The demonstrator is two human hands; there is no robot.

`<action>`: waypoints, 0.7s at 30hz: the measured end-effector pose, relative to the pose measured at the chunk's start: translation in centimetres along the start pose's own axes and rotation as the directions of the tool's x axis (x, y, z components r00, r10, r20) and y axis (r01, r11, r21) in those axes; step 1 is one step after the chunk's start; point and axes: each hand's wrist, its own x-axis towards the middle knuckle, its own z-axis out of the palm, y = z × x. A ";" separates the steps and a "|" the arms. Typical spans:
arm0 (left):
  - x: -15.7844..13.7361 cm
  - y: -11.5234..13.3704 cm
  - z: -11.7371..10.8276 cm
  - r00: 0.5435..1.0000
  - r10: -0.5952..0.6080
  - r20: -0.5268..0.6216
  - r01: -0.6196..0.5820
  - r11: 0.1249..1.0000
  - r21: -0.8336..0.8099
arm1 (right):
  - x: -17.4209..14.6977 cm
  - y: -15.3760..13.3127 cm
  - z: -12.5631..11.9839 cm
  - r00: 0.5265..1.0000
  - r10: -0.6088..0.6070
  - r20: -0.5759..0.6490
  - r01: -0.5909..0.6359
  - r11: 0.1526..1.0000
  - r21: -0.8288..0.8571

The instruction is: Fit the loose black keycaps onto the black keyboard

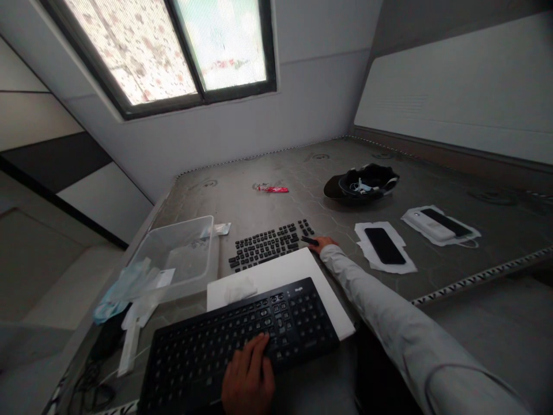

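Observation:
A black keyboard (185,346) lies tilted before me, many of its key positions bare of caps, its back part on a white board (330,302). My left hand (249,374) rests on its near side, fingers stretched forward, fingertips touching the key area. Beyond the board, loose black keycaps (268,245) are laid out in rows. At their right end is my right hand (323,243), fingers closed around a slim black tool (309,240) whose exact kind I cannot make out. A crumpled white tissue (239,290) lies on the board behind the keyboard.
On the left stands a clear plastic bin (185,253), with a pale blue mask (125,285) over its edge and cables (97,383) nearby. A red packet (273,189) and a black cap (363,183) lie farther back. A phone (384,245) and a white device (432,223) lie right.

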 end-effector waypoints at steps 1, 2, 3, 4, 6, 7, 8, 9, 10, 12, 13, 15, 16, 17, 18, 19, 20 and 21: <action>0.0 0.0 0.0 1.000 0.000 -0.002 0.000 1.000 0.007 | 0.0 0.1 0.0 1.000 -0.004 0.004 0.004 1.000 0.002; -0.1 -0.1 0.0 1.000 -0.001 -0.001 0.001 1.000 0.013 | -0.1 0.2 0.0 1.000 -0.007 0.008 0.007 1.000 0.004; -0.1 -0.1 0.0 1.000 0.002 -0.003 -0.002 1.000 0.017 | 0.0 0.3 0.0 1.000 -0.008 0.011 0.008 1.000 0.006; -0.1 -0.1 0.1 1.000 0.003 -0.006 -0.003 1.000 0.020 | 0.0 0.4 0.0 1.000 -0.007 0.013 0.007 1.000 0.008; -0.1 -0.1 0.0 1.000 0.000 -0.007 0.000 1.000 0.018 | 0.1 0.5 0.1 1.000 0.000 0.014 0.000 1.000 0.012; 0.0 0.0 0.0 1.000 -0.001 -0.003 0.001 1.000 0.014 | 0.2 0.5 0.1 1.000 0.003 0.015 -0.004 1.000 0.014; 0.0 0.0 0.0 1.000 -0.005 0.000 0.005 1.000 0.009 | 0.3 0.5 0.1 1.000 0.006 0.016 -0.006 1.000 0.015; 0.0 0.0 0.0 1.000 -0.008 0.002 0.008 1.000 0.006 | 0.4 0.5 0.2 1.000 0.006 0.016 -0.006 1.000 0.016; 0.0 0.0 0.0 1.000 -0.006 0.002 0.006 1.000 0.008 | 0.4 0.5 0.2 1.000 0.002 0.016 -0.002 1.000 0.017; 0.0 0.0 0.0 1.000 0.000 -0.004 0.000 1.000 0.021 | 0.5 0.5 0.3 1.000 -0.012 0.013 0.012 1.000 0.020; 0.0 0.0 0.1 1.000 0.000 -0.004 0.000 1.000 0.027 | 0.5 0.5 0.4 1.000 -0.019 0.011 0.018 1.000 0.022; 0.0 0.0 0.1 1.000 -0.001 -0.002 0.001 1.000 0.026 | 0.6 0.6 0.6 1.000 -0.024 0.007 0.024 0.999 0.025; 0.0 -0.1 0.1 1.000 -0.002 0.004 0.002 1.000 0.021 | 0.6 0.6 0.7 1.000 -0.024 0.006 0.024 0.999 0.027; -0.1 -0.1 0.1 1.000 -0.002 0.007 0.002 1.000 0.016 | 0.7 0.7 0.8 1.000 -0.023 0.005 0.023 0.999 0.031; -0.1 -0.1 0.1 1.000 0.000 0.008 0.000 1.000 0.014 | 0.8 0.8 0.9 1.000 -0.024 0.003 0.023 0.999 0.035; -0.1 -0.1 0.0 1.000 0.004 0.007 -0.004 1.000 0.014 | 0.8 0.9 1.0 1.000 -0.025 0.000 0.025 0.999 0.042; -0.1 -0.1 0.0 1.000 0.008 0.010 -0.008 1.000 0.014 | 0.9 1.0 1.1 1.000 -0.027 -0.004 0.027 0.998 0.050; -0.1 -0.1 0.0 1.000 0.007 0.014 -0.007 1.000 0.016 | 0.9 1.1 1.2 0.999 -0.034 -0.009 0.035 0.997 0.063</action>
